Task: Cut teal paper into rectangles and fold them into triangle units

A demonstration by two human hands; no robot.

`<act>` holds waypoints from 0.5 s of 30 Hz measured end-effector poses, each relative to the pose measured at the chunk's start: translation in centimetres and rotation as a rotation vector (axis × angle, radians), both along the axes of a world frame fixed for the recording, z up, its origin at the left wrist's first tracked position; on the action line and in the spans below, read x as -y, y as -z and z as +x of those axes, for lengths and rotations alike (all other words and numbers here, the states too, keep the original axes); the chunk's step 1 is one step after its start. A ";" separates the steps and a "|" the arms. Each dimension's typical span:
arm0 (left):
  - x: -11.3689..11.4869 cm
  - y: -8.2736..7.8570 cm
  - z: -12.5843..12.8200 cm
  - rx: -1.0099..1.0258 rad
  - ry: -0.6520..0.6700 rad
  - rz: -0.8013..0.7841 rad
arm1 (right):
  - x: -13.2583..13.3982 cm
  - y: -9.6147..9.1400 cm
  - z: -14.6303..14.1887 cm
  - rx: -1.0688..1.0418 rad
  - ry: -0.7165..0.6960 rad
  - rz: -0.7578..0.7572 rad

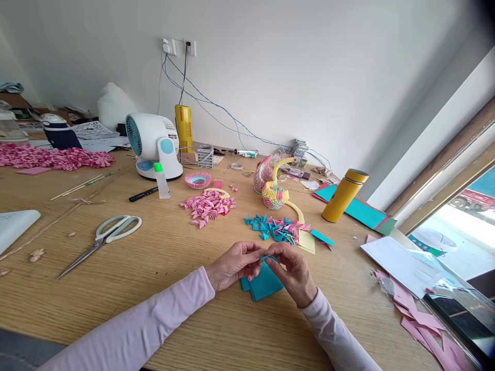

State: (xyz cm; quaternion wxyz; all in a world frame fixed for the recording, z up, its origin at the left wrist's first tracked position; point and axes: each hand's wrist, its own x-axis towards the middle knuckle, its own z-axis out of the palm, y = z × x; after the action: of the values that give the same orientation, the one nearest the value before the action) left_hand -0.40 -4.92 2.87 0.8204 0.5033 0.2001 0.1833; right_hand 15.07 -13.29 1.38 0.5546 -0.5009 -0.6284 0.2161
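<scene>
Both of my hands meet over the table, pinching one small strip of teal paper between them. My left hand grips its left end with thumb and fingers. At the other end, my right hand is closed on the same strip. Beneath them lie teal paper sheets in a small stack, partly covered by the fingers. Just beyond the hands is a heap of folded teal and pink paper triangles, beside a pale yellow paper square.
Folded pink pieces are piled behind on the left. Scissors lie open left. A white fan, a glue bottle, a woven-looking paper model and a yellow flask stand farther back. Pink paper strips and a phone lie right.
</scene>
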 end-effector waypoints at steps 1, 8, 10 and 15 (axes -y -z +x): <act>0.1 0.0 0.0 -0.006 -0.002 0.011 | 0.0 0.1 0.0 -0.034 0.016 -0.021; 0.4 -0.9 0.0 -0.033 -0.086 0.208 | -0.2 0.5 -0.1 -0.220 0.159 -0.196; 0.4 -0.7 0.1 -0.020 -0.094 0.282 | -0.2 0.5 -0.1 -0.233 0.139 -0.178; 0.2 0.0 0.2 0.006 -0.135 0.308 | -0.3 0.6 -0.4 -0.280 0.135 -0.142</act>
State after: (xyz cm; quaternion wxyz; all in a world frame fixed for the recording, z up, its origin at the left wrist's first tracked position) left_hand -0.19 -5.11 2.89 0.7201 0.6078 0.2005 0.2680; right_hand 14.71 -12.98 0.74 0.6131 -0.5449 -0.4932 0.2897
